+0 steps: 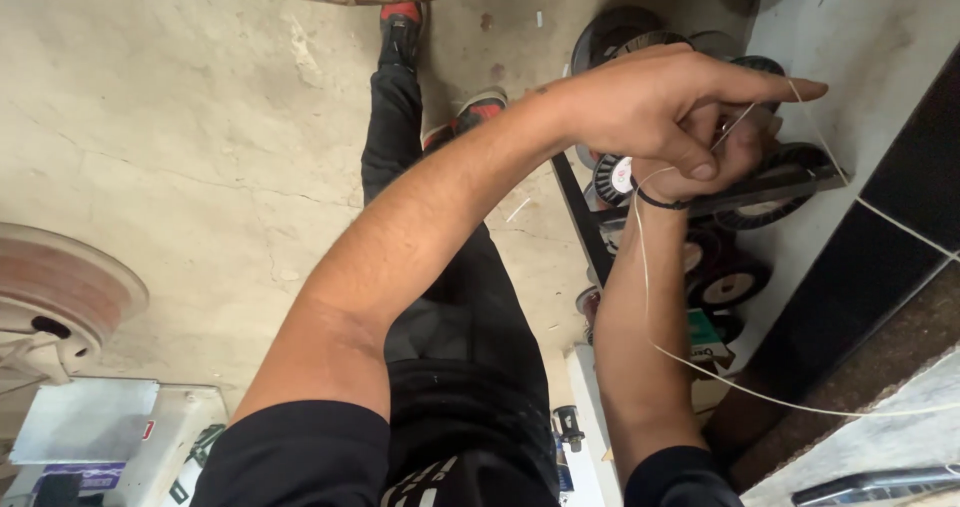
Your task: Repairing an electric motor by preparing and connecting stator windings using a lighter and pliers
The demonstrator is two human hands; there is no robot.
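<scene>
My left hand (655, 102) reaches across my body to the upper right, index finger pointing right, thumb and other fingers pinched on a thin pale wire (652, 297). My right hand (742, 155) sits just under it, mostly hidden, with its fingers curled on the same wire. A black band circles the right wrist. From the hands, one wire strand drops along my right forearm and sweeps off to the right. Another strand runs from my left fingertip down to the right edge. A small black spool with a white label (612, 179) sits just left of my hands.
Several black wire spools (735, 285) hang on a dark rack (575, 202) against a white wall below my hands. My legs and red-black shoes (402, 27) stand on concrete floor. A rust-coloured disc (60, 287) and a white box (90, 422) lie at the left.
</scene>
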